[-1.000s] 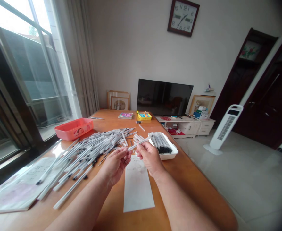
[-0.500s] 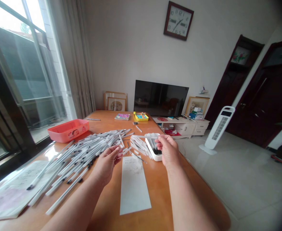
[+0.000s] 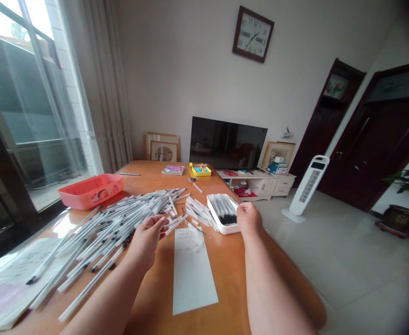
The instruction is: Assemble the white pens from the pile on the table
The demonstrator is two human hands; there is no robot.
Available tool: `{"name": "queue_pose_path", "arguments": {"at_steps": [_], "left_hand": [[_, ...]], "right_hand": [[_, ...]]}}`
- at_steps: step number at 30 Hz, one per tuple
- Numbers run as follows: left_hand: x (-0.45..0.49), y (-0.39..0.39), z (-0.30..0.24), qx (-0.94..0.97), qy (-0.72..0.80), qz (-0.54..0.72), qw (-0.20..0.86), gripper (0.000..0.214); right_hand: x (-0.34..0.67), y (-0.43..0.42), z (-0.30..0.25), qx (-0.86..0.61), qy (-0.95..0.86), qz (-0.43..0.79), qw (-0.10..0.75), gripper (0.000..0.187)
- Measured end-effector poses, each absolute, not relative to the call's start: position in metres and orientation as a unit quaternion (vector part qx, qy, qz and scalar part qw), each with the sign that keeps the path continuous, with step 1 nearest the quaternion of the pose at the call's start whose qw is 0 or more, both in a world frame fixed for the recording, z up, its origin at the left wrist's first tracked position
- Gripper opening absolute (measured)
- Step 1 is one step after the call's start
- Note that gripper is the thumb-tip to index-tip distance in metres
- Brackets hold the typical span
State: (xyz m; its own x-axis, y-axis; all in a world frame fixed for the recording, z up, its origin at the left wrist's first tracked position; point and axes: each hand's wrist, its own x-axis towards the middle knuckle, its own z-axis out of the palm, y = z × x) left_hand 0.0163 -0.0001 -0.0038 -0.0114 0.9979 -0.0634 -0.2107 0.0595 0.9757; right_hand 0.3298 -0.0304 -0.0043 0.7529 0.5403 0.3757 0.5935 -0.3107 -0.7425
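A big heap of white pens [image 3: 121, 218] with black tips covers the left half of the wooden table [image 3: 232, 279]. My left hand [image 3: 148, 235] hovers at the heap's right edge, fingers loosely spread, nothing visible in it. A white tray [image 3: 214, 215] holding a row of pens [image 3: 223, 209] sits right of centre. My right hand [image 3: 248, 217] rests at the tray's right rim, back towards me and fingers hidden. A smaller bunch of white pen parts [image 3: 199, 209] lies between the heap and the tray.
A white paper strip [image 3: 192, 265] lies between my forearms. A red plastic tray [image 3: 91, 190] stands at the far left, printed sheets [image 3: 9, 279] at the near left. A yellow box [image 3: 200, 170] and a booklet [image 3: 172, 170] sit at the far end. The table's right edge drops to the floor.
My right hand carried a pen away from my left hand, rightwards to the white tray; the pen no longer shows in it. My left hand's fingers have loosened. The view turned slightly right.
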Motion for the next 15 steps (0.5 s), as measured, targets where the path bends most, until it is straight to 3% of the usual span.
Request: {"name": "queue_pose_path", "arguments": {"at_steps": [7,15], "left_hand": [[0.015,0.001,-0.003,0.411,0.467,0.552,0.556,0.049],[0.012,0.005,-0.006,0.418,0.464,0.552,0.552,0.046]], "right_hand": [[0.331,-0.030,-0.008,-0.839,-0.351,-0.030,0.415,0.023],[0.335,-0.026,-0.015,-0.837,-0.363,-0.037,0.408,0.024]]}}
